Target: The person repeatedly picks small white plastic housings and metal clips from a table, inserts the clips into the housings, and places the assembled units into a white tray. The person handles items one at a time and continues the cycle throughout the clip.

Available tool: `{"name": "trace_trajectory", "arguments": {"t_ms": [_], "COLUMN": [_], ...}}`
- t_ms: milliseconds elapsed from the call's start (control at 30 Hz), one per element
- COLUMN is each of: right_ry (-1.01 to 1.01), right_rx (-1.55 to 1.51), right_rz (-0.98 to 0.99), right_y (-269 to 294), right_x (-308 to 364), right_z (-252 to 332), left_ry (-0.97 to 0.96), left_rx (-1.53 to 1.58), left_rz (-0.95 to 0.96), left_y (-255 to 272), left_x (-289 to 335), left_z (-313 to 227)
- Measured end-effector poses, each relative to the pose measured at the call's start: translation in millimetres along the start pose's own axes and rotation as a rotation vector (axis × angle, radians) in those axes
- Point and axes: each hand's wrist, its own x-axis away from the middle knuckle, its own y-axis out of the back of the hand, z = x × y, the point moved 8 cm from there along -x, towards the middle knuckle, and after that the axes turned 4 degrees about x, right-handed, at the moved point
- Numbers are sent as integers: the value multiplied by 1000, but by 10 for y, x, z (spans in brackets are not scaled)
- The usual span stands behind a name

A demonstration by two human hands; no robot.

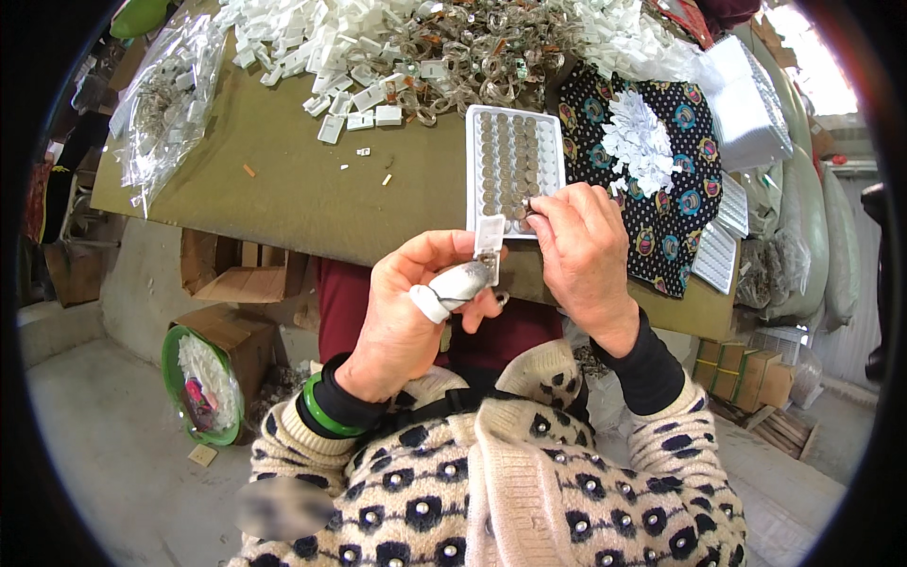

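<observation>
In my left hand [397, 293] is a small white plastic case [489, 234], its hinged lid raised and small metal parts showing inside. A white wrap [446, 291] covers one finger of that hand. My right hand [588, 255] pinches with thumb and forefinger over the near right corner of a white tray [471, 151]; whatever is between the fingertips is mostly hidden. Rows of round silver button cells [505, 156] sit in the tray, and some of its pockets on the right side look unfilled.
Behind the tray lie heaps of white plastic cases [302, 47] and clear tangled wired parts [472, 52]. White paper-like pieces [638, 137] rest on a patterned cloth [675, 236]. Stacked white trays [746, 104] stand far right; a clear bag [175, 104] lies left.
</observation>
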Motion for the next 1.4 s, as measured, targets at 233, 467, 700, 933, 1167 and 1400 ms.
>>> {"name": "trace_trajectory", "arguments": {"t_ms": [233, 467, 700, 933, 1167, 1400], "right_ry": [-65, -23, 98, 135, -714, -656], "right_rx": [-374, -515, -429, -509, -1734, -1671], "right_rz": [-19, -158, -221, -91, 310, 268], "right_y": [105, 275, 388, 410, -122, -134], "right_x": [-64, 30, 80, 57, 278, 219], "right_z": [-12, 251, 383, 455, 286, 310], "left_ry": [60, 77, 56, 32, -52, -70], "left_rx": [170, 302, 280, 231, 57, -27], "left_rz": [87, 95, 152, 123, 144, 105], "left_y": [-33, 2, -62, -83, -123, -97], "left_x": [-64, -61, 20, 123, 156, 154], "left_z": [47, 134, 141, 123, 39, 5]}}
